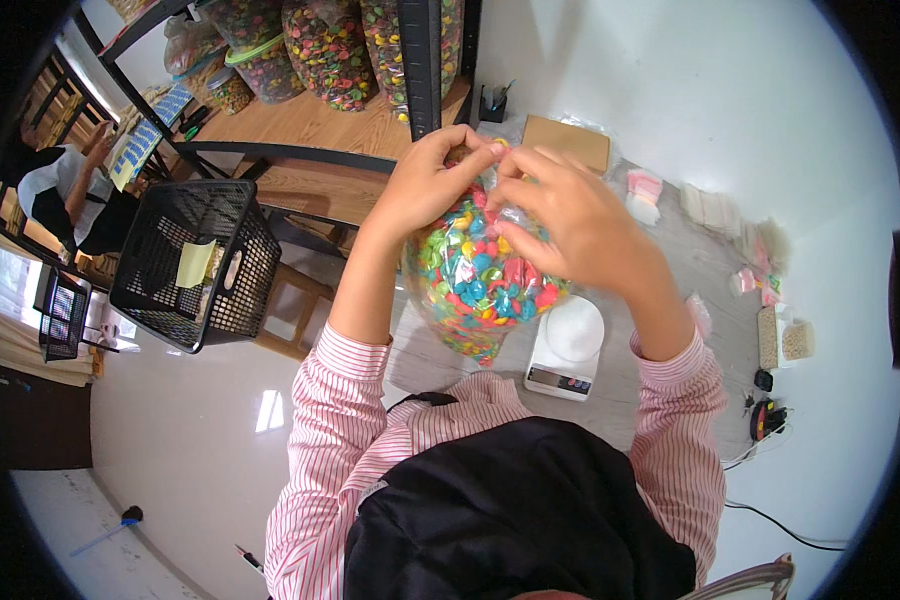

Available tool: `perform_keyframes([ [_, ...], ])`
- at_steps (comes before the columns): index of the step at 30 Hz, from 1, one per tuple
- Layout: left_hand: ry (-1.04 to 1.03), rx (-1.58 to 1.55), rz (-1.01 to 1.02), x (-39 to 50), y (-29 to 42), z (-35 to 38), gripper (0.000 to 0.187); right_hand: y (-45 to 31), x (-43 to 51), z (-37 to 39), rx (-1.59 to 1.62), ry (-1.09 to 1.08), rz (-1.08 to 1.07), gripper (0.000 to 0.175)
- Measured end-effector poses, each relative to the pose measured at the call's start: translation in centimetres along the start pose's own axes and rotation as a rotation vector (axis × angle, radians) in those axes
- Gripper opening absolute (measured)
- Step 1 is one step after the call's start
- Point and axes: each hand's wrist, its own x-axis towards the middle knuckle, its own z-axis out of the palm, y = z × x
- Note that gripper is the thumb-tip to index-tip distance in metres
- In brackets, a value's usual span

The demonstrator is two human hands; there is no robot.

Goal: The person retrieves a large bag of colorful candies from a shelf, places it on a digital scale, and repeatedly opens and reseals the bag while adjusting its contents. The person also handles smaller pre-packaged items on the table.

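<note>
A large clear plastic bag [480, 277] full of small pieces in red, blue, green and yellow hangs in front of me, over the grey work table. My left hand [442, 176] pinches the gathered neck at the bag's top. Close beside it, my right hand [551, 206] has its fingers curled on the plastic just below the neck. Something small and yellow shows at the fingertips. Below and to the right of the bag lies a white digital kitchen scale [562, 349] with a round plate.
A shelf [307, 139] with filled bags and tubs stands at upper left, a black plastic basket [195, 262] on a stool below it. A cardboard box [566, 142], a pen holder [493, 103] and plastic packets [709, 210] line the wall. Another person [71, 187] sits far left.
</note>
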Motion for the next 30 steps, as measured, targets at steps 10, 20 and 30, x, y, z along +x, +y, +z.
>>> perform_keyframes([
  [10,-0.029,0.079,-0.017,0.7,-0.5,0.7,0.015,1.7,1.0,-0.4,0.032,-0.160,-0.016,0.014],
  [20,0.019,-0.118,-0.020,0.7,-1.2,0.5,0.022,1.9,0.1,0.4,0.137,-0.044,-0.126,0.010],
  [30,0.047,-0.087,0.075,0.8,-1.5,0.6,0.024,1.0,1.1,1.2,0.006,0.023,-0.130,0.015],
])
